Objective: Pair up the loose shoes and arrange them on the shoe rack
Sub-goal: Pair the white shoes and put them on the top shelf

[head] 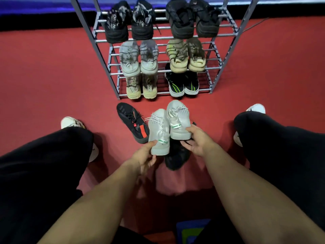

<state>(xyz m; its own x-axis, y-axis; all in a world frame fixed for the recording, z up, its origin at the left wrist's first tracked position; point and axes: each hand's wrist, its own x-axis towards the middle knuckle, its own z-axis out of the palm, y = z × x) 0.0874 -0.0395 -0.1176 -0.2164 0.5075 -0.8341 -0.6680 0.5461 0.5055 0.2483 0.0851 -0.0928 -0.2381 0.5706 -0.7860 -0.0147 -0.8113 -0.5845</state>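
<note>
Got a pale grey sneaker in each hand: left hand (146, 153) wrapped round the heel of the left grey sneaker (159, 132), right hand (197, 140) gripping the heel of the right grey sneaker (178, 120). Both held side by side, touching, toes pointing straight away toward the shoe rack (213, 73), long axes running roughly front to back, right one a bit further forward. Rack dead ahead and near, its three visible tiers already filled with pairs, so probably heading for a higher shelf, though can't see one from here. Still loose on the red floor: a black sneaker with orange accents (132, 121) just left of the held pair, nearer the left hand, and another black sneaker (176, 155) mostly hidden beneath them.
</note>
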